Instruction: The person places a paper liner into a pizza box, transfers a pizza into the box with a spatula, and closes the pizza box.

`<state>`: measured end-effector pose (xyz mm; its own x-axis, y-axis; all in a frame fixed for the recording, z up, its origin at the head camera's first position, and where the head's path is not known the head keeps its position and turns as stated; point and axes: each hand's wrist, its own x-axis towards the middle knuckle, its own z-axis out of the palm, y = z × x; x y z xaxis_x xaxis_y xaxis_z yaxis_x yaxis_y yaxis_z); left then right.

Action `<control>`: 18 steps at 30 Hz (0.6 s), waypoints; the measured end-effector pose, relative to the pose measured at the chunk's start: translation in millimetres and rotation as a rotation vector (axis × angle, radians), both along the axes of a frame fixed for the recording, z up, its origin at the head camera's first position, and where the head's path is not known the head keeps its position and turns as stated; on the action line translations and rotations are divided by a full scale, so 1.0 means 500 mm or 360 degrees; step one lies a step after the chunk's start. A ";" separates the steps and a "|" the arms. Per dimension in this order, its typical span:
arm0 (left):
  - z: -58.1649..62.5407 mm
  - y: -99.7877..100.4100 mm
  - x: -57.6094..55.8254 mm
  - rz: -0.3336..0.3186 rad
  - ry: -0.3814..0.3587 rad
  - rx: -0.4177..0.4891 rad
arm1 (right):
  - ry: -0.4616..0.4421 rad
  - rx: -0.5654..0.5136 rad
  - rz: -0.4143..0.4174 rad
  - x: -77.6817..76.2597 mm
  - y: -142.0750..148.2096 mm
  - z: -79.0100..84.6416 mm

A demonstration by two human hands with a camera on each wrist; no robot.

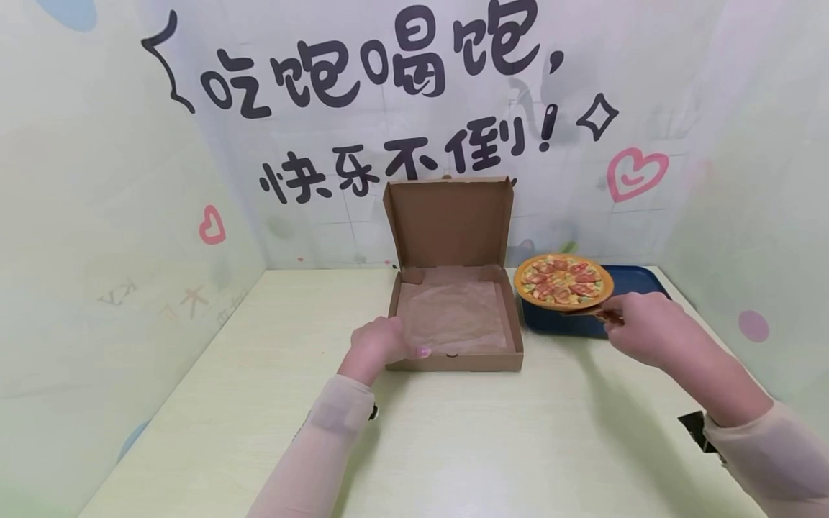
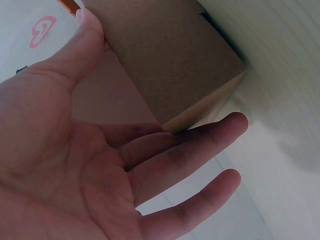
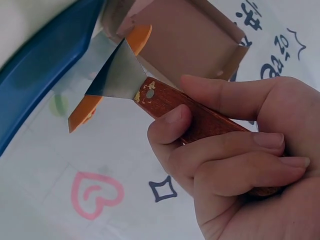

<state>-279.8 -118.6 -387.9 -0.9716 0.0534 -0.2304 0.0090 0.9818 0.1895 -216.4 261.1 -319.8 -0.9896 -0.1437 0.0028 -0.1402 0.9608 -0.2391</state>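
Note:
An open cardboard pizza box (image 1: pixel 453 363) stands mid-table, lid raised, with brown paper lining its base. At its front left corner, my left hand (image 1: pixel 382 342) holds the box. The thumb lies over the front rim and the other fingers extend along the side, as the left wrist view shows. My right hand (image 1: pixel 644 324) grips the wooden handle (image 3: pixel 200 117) of a spatula with a metal blade (image 3: pixel 120 75). A round topped pizza (image 1: pixel 563 282) rests on that blade, raised over a dark blue tray (image 1: pixel 563 324); the pizza hides part of the tray.
The pale table (image 1: pixel 486 439) is bounded by printed wall sheets (image 1: pixel 311 237) at the back and both sides. The raised box lid (image 1: pixel 450 223) stands close to the back wall. The tray sits near the table's right edge, a small distance from the box.

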 end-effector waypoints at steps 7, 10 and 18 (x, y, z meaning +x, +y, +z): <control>0.001 0.000 -0.002 -0.0004 0.0005 -0.0025 | -0.0002 -0.0020 0.0065 0.016 -0.035 0.020; 0.001 0.000 -0.002 -0.0010 0.0009 -0.0018 | -0.0014 -0.0033 0.0088 0.019 -0.051 0.027; -0.002 -0.001 -0.006 -0.0006 0.0011 -0.0015 | -0.0065 -0.0069 0.0145 0.012 -0.100 0.034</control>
<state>-282.9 -119.0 -388.8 -0.9730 0.0548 -0.2243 0.0138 0.9835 0.1804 -210.6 211.0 -302.8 -0.9719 -0.2336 -0.0293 -0.2156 0.9331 -0.2877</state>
